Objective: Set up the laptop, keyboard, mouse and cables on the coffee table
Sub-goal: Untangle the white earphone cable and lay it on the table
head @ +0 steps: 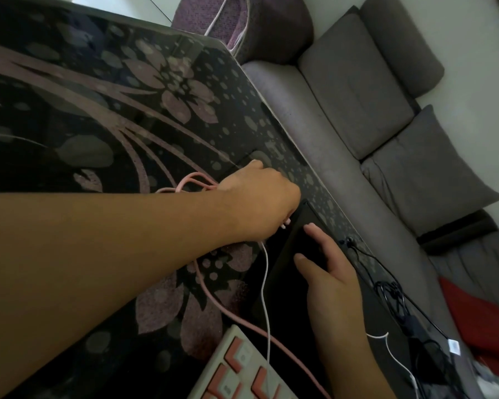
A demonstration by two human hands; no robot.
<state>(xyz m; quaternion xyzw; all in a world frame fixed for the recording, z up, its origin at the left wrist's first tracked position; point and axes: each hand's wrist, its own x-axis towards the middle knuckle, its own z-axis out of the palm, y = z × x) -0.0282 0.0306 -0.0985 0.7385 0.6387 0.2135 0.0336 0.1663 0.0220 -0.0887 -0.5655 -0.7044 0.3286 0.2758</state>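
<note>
A closed black laptop [288, 272] lies on the glass coffee table [98, 116] near its right edge. My right hand [329, 272] rests flat on the laptop's lid. My left hand [260, 197] is closed at the laptop's far left corner, pinching the end of a thin white cable [267, 298]. A pink cable [228, 309] loops under my left hand and runs down to a cream keyboard with coral keys [242, 370] at the bottom. Beside the laptop on the right lie a black power cable and adapter [406, 318]. No mouse is visible.
Through the glass top shows a dark floral rug. A grey sofa [343, 145] with cushions [427, 174] runs along the table's right side, with a red cloth [478, 315] on it. A purple pouf [248, 21] stands beyond the table's far corner.
</note>
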